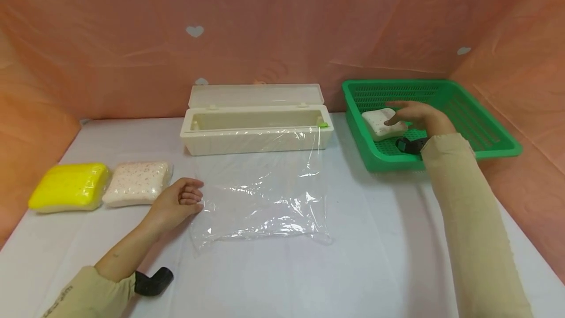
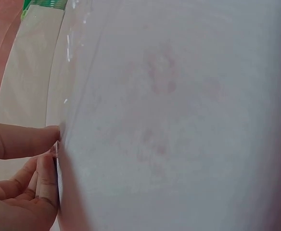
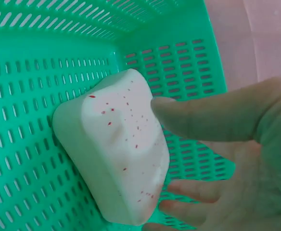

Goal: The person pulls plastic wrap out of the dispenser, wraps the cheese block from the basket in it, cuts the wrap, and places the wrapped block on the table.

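In the green basket (image 1: 384,163) lies a white, red-speckled block (image 3: 126,139). My right hand (image 1: 419,114) is over it with fingers spread. The right wrist view shows the thumb (image 3: 193,115) beside the block's edge and the other fingers apart from it. A sheet of clear plastic film (image 1: 260,200) lies flat on the table, running from the front of a cream film box (image 1: 256,144). My left hand (image 1: 174,205) rests at the film's left edge, fingers loosely bent. In the left wrist view, thumb and fingertips (image 2: 46,166) are at that edge with a gap between them.
Left of the left hand sit a yellow block (image 1: 70,188) and a pale speckled block (image 1: 138,184), both in shiny clear wrap. The film box's lid (image 1: 256,95) is raised; a green piece (image 1: 323,124) sits on its right rim. A pink heart-patterned cloth (image 1: 265,28) hangs behind.
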A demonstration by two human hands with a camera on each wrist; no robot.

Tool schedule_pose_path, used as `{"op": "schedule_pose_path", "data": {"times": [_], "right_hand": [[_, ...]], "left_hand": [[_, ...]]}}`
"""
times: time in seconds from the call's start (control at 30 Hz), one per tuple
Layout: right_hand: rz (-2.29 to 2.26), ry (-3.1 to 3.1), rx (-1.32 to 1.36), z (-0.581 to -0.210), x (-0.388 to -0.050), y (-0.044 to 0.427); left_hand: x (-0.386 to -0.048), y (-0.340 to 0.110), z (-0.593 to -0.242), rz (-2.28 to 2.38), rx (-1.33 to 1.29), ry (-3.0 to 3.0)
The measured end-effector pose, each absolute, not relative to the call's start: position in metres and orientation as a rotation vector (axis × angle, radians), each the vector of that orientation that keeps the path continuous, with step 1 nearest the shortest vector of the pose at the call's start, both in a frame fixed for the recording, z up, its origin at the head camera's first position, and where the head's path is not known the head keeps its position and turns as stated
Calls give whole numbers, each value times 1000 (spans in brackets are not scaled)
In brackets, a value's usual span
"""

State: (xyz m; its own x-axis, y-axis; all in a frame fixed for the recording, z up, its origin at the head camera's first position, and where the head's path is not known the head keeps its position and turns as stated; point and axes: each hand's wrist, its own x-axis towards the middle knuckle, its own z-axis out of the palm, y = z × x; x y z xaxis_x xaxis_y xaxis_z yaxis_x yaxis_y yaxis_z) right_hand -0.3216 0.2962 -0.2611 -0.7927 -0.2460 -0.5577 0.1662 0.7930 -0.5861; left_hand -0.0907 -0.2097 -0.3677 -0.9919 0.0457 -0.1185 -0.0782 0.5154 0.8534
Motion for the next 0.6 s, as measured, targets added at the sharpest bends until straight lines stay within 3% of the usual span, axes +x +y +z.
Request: {"op": "schedule_pose_path", "data": {"times": [0.6], "right_hand": [[-665,2355,-1,-271,-316,298]], "left_hand": [[-89,-209,-371,1535,-11,2604]]}}
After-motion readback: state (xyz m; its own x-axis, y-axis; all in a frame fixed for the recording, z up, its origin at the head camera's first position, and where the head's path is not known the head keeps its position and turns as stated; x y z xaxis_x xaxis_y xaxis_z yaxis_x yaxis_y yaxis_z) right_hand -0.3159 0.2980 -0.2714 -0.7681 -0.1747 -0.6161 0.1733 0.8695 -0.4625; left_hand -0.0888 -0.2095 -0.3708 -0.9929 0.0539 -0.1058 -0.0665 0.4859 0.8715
